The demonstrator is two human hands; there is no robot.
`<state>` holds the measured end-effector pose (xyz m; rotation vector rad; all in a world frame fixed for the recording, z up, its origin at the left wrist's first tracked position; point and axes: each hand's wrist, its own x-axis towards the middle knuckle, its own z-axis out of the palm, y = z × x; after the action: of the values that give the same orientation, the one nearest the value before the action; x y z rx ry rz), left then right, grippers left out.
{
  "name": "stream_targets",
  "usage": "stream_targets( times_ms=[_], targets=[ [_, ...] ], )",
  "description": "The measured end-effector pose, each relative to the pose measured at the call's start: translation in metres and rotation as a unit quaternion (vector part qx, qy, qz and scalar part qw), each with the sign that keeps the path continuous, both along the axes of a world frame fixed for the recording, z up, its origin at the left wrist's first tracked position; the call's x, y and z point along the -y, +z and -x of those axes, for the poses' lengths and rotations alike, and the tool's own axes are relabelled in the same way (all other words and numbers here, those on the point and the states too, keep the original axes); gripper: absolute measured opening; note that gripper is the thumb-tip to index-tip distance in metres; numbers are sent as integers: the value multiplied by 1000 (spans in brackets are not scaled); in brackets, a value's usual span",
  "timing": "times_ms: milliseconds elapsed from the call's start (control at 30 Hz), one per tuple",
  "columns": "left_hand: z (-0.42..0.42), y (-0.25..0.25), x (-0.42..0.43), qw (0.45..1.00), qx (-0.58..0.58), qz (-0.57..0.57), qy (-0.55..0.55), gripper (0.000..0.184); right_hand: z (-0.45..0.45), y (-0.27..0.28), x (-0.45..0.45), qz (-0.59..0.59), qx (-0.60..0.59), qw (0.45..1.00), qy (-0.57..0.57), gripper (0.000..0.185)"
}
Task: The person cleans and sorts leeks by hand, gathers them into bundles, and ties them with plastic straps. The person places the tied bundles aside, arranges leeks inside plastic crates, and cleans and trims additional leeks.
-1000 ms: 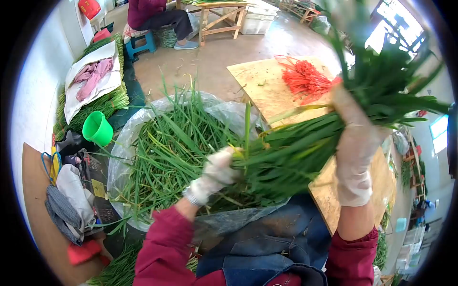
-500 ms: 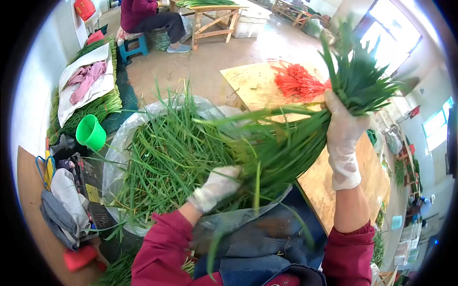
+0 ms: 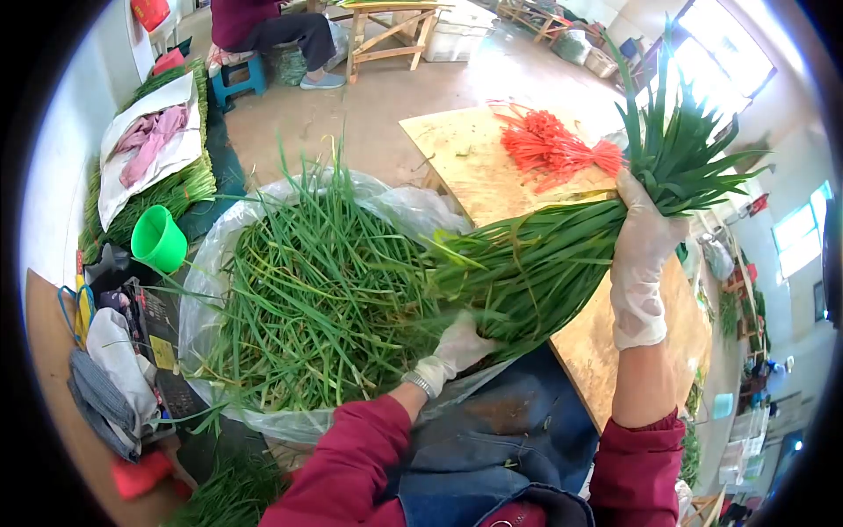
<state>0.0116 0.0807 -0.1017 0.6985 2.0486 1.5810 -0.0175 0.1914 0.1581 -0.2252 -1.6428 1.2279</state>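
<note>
My right hand, in a whitish glove, is wrapped round a thick bundle of long green leaves. The cut-looking tips fan out above this hand, while the rest hangs down to the left. Low on the bundle's loose end is my left hand, gloved too, its fingers partly hidden by blurred leaves, so its grip is unclear. Beneath and to the left lies a heap of loose leaves in a clear plastic bag.
A wooden board at the right carries red ties. On the left are a green bucket, stacked greens under a white sheet, and piled clothes. A seated person is at the back, beside a wooden table.
The bundle's lower end has swung down beside the bag. My left hand has moved right and lower along it. My right hand still grips the bundle near its upper end.
</note>
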Motion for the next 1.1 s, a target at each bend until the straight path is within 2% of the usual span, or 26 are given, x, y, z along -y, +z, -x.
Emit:
stream_targets(
  times_ms=[33, 133, 167, 200, 233, 300, 333, 367, 400, 467, 500, 533, 567, 600, 667, 700, 767, 800, 833, 867, 933, 967, 1000, 1033, 1067, 1100],
  targets=[
    [0, 6, -3, 989, 86, 91, 78, 57, 0, 0, 1, 8, 2, 1000, 4, 17],
    [3, 9, 1, 981, -33, 142, 127, 41, 0, 6, 5, -2, -26, 1000, -10, 16],
    [11, 21, 18, 982, -27, 160, 100, 43, -1, 13, 5, -12, -46, 999, -20, 16],
    [18, 49, 48, 977, -84, 143, 132, 41, -7, 29, 8, 62, -1, 997, -38, 16],
    [26, 78, 77, 968, -142, 129, 164, 39, -11, 36, -3, 116, 18, 993, 26, 16],
    [36, 88, 122, 943, -144, -80, 290, 31, -10, 36, -8, 143, -8, 987, 74, 17],
    [35, 80, 120, 922, -212, 71, 317, 27, -2, 29, 6, 111, -54, 990, 63, 19],
    [33, 72, 119, 874, -270, 222, 338, 24, 7, 24, 9, 99, -82, 990, 57, 21],
    [25, 36, 107, 890, -355, 216, 189, 24, 1, 31, 34, 47, -77, 994, 54, 23],
    [8, 83, 95, 924, -217, 313, -45, 30, 2, 18, 26, -33, -41, 995, 80, 22],
    [11, 80, 105, 903, -325, 278, 39, 29, 1, 23, 16, -12, -34, 999, 39, 17],
    [14, 78, 115, 856, -432, 247, 141, 29, -4, 32, 9, 25, -1, 1000, 17, 13],
    [17, 77, 125, 795, -512, 218, 243, 28, -3, 35, 5, 62, 4, 997, 51, 14],
    [25, 85, 119, 901, -308, 33, 303, 27, -3, 39, 2, 98, 0, 992, 82, 15],
    [16, 53, 93, 864, -365, 248, 244, 27, 8, 38, 28, 15, -51, 999, 4, 19],
    [11, 36, 79, 827, -397, 341, 205, 28, 14, 32, 33, -31, -90, 993, 70, 24],
    [-11, 57, 79, 924, -332, 190, 12, 29, 11, 30, 24, -85, 3, 996, 15, 19],
    [-1, 90, 102, 918, -350, 132, 134, 25, 4, 38, 14, -112, 54, 992, -31, 18],
    [9, 88, 107, 910, -338, 25, 237, 21, 0, 60, 22, 35, 24, 999, 17, 14],
    [23, 88, 109, 878, -332, -86, 335, 19, -2, 64, 17, 114, 33, 989, 93, 13],
    [32, 44, 97, 863, -387, -33, 324, 21, 4, 43, 30, -14, -14, 1000, 11, 14],
    [17, 31, 95, 895, -374, 37, 240, 23, 15, 27, 25, -86, -25, 994, 70, 19],
    [9, 25, 93, 917, -354, 108, 151, 26, 8, 20, 32, -117, 86, 986, 84, 25],
    [5, 44, 110, 938, -283, 93, 175, 35, 10, 24, 18, -228, 70, 971, 9, 26],
    [7, 44, 128, 942, -254, -6, 217, 46, 12, 26, 2, -336, 63, 938, -54, 27],
    [6, 52, 152, 945, -247, -1, 217, 51, -1, 56, 12, -236, 153, 958, -59, 23]
  ],
)
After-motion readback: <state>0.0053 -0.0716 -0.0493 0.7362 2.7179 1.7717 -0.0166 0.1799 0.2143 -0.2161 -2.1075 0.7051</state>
